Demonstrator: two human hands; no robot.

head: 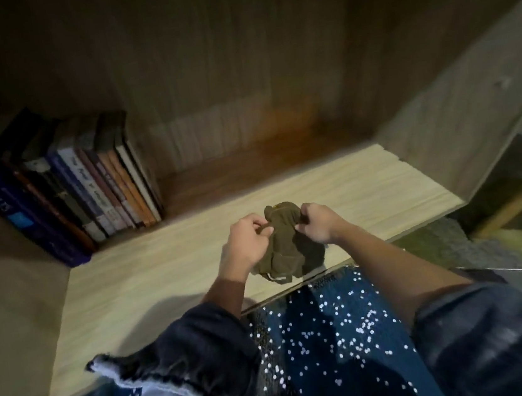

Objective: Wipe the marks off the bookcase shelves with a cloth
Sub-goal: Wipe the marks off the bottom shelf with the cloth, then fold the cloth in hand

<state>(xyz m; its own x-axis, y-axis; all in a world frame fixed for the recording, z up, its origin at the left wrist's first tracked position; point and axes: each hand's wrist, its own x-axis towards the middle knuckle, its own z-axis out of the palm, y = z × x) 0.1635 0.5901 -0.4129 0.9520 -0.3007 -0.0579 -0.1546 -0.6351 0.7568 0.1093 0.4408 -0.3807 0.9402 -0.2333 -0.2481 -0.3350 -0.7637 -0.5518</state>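
Head view, looking down into one bay of the bookcase. Both hands are up over the front half of the shelf (151,277) with the cloth (286,244) bunched between them.

- left hand (245,242): fingers curled, thumb and fingertips pinching the cloth's upper left edge.
- right hand (317,225): fingers curled tight, gripping the upper right edge.
- cloth: dark olive, crumpled, hanging down from the two grips. A paler hem strip shows at the bottom. Its lower end sits by the shelf's front edge; cannot tell if it touches the board.
- shelf: pale wood-grain board, lit at the front, in shadow toward the rear. Frame is too soft to make out marks on it.
- books (88,192): one row standing at rear left, spines out, leaning left toward the left side panel (8,294). Well apart from both hands.
- back panel (237,69): dark wood. An orange-brown patch (280,126) sits low on it, right of centre; blurred, cannot tell if it is stain or light.
- right side panel (461,127): pale, rising at the shelf's right end. Dim floor (449,247) is visible beyond it.
- left sleeve (186,348) and right sleeve (493,333): dark denim, pushed up the forearms, left cuff frayed.
- sequinned garment (329,337): blue, fills the bottom of frame below the hands, just in front of the shelf edge.
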